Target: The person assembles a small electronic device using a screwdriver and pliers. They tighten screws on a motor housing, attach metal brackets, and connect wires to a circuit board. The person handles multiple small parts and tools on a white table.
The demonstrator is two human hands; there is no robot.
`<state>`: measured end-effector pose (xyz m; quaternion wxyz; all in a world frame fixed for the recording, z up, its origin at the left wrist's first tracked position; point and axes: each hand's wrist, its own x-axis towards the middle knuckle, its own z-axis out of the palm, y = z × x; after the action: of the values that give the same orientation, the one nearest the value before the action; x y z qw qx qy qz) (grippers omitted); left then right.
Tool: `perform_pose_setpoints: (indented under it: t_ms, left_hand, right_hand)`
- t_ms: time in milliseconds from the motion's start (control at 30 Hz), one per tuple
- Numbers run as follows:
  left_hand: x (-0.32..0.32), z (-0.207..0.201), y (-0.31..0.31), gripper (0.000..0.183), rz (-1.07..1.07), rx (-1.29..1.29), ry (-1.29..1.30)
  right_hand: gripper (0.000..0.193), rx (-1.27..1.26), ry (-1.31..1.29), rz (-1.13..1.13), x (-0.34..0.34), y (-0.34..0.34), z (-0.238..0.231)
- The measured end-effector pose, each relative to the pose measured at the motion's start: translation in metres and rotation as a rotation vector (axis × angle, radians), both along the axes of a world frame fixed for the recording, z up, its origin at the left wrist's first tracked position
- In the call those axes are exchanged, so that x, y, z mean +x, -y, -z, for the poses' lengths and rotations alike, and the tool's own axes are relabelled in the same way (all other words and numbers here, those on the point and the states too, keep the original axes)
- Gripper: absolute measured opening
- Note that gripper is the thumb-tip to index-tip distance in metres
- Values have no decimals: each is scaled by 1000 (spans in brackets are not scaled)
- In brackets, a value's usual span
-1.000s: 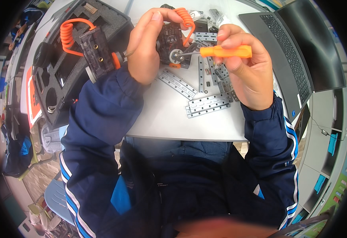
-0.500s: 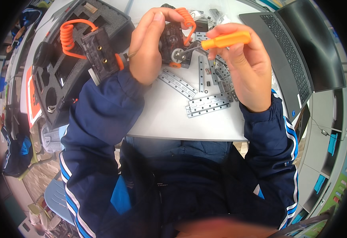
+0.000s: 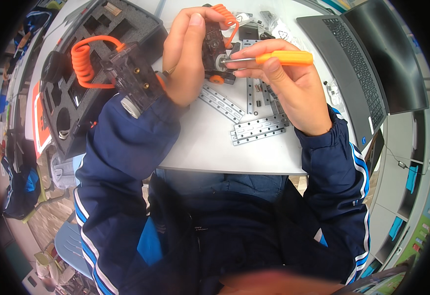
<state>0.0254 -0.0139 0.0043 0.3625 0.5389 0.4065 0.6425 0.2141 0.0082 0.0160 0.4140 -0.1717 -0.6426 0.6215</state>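
Observation:
My left hand (image 3: 188,54) is closed around a dark translucent motor module (image 3: 214,46) with an orange coiled cable, held above the table. A second dark module (image 3: 133,73), with its own orange coiled cable (image 3: 83,61), rests over my left wrist and appears joined to the first behind the hand. In my right hand (image 3: 293,88) is a screwdriver (image 3: 283,58) with a yellow-orange handle, gripped between thumb and fingers. Its thin shaft points left, and the tip meets the small pale round hub (image 3: 221,62) on the held module.
Perforated metal strips (image 3: 259,129) and small fasteners lie on the white table (image 3: 210,152). An open case with grey foam (image 3: 79,91) stands at the left. At the right is an open laptop (image 3: 345,64). Clear plastic bags (image 3: 279,29) lie at the back.
The screwdriver has swung nearer level, and its tip is now straight against the hub. The modules have turned slightly in my left hand. My right hand has shifted a little left.

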Motion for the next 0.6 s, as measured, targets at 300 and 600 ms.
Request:
perform_pose_setpoints:
  t_ms: [300,600]
  left_hand:
    - [-4,7,-4,35,13,32,-13]
    - [-14,17,-13,36,18,89,24]
  right_hand:
    - [35,-37,-16,10,2,-2,1]
    - [22,171,241,83,21,-23,-4]
